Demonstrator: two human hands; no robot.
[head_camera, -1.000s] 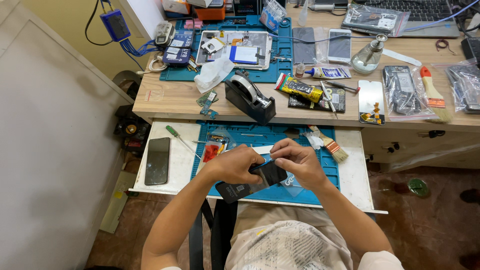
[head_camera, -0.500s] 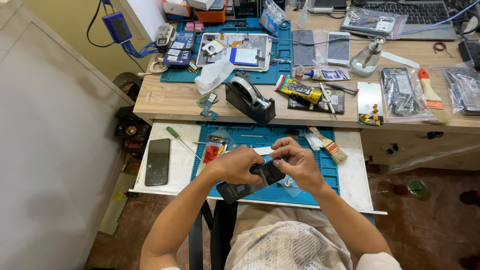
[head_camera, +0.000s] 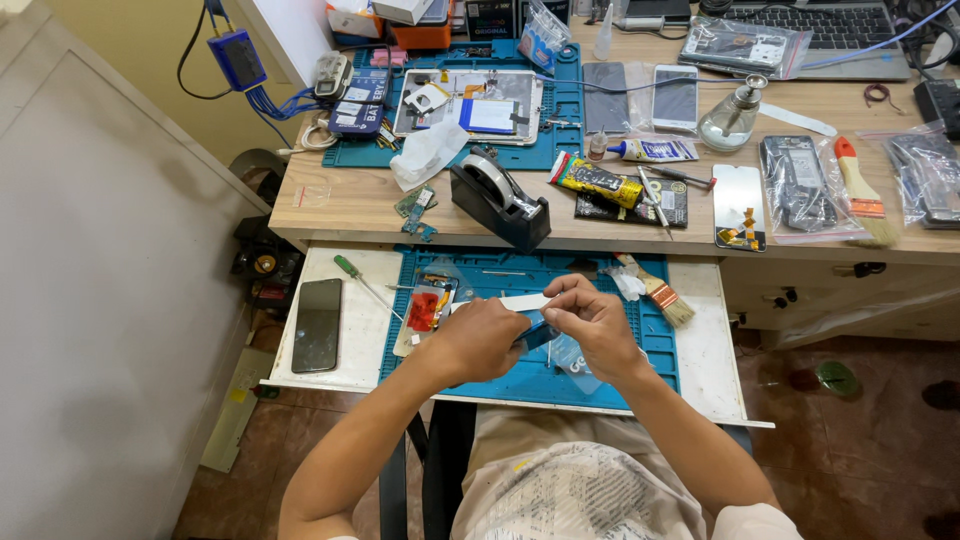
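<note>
We hold a small dark device (head_camera: 538, 333) in both hands: left hand (head_camera: 480, 338) grip closed round it, right hand (head_camera: 598, 325) fingertips pinching its upper edge; work unfinished.

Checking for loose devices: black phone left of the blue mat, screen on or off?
Off. The black phone lies flat on the white pull-out shelf, its glass uniformly dark with only a faint reflection, untouched by either hand.

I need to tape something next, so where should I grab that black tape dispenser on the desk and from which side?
Grip the black tape dispenser across its two long flat sides, near the middle, coming from above. It sits upright, with open desk on its near side. Probably avoid the lower-right end, where the cutter seems to be.
</note>
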